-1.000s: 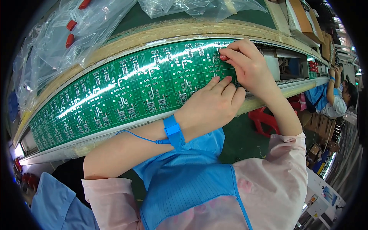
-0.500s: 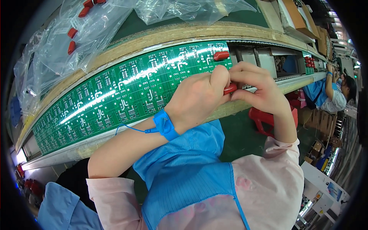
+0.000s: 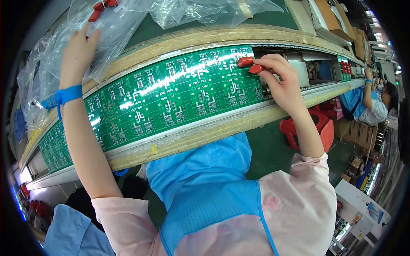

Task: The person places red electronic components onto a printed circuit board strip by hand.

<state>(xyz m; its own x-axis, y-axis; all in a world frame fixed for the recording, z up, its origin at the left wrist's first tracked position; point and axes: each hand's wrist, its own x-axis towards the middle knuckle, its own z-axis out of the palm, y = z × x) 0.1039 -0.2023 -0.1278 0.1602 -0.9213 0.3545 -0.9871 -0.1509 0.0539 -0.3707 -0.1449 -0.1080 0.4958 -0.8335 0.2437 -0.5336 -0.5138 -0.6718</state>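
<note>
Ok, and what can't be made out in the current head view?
All in the head view:
Left hand's grip: whether it holds anything is hidden by the hand itself.
Red part in the right hand's grip: one end is covered by the fingertips.
Green board surface: partly behind the left forearm; markings too small.
Co-worker's hand: too small to tell what it holds.

Forearms (image 3: 84, 136) flank clear space above the green boards (image 3: 160, 100).
</note>
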